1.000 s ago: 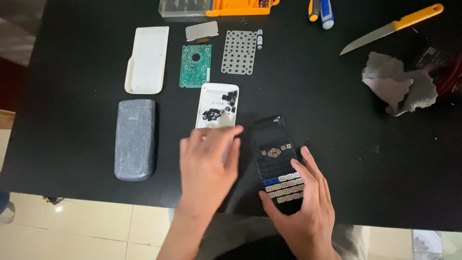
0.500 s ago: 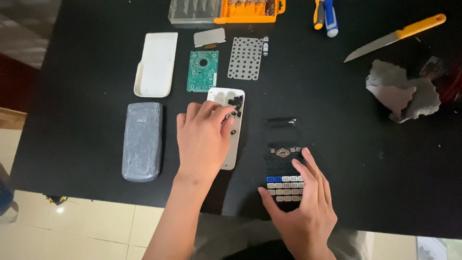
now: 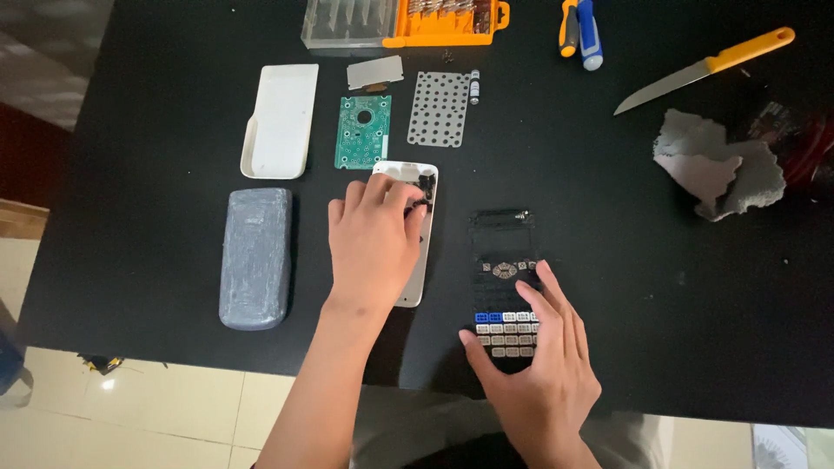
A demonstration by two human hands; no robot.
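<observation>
Calculator (image 3: 506,287) front lies near the desk's (image 3: 174,104) front edge, right hand (image 3: 534,365) spread flat on its keys. Left hand (image 3: 375,243) pinches small dark bits off the white tray (image 3: 423,187) mid-desk — parts-gathering, I judge; the lift needs a careful grip. Open room lies right.

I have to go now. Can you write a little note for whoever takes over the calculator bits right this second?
Left hand: lies on the white shell half, fingertips at the small black bits in its top end.
Right hand: rests on the black keypad front, steadying it.
Done: calculator is opened up; green circuit board, dotted key sheet and white cover lie apart on the table.
Left: all parts remain separate, nothing is put back together.
</observation>
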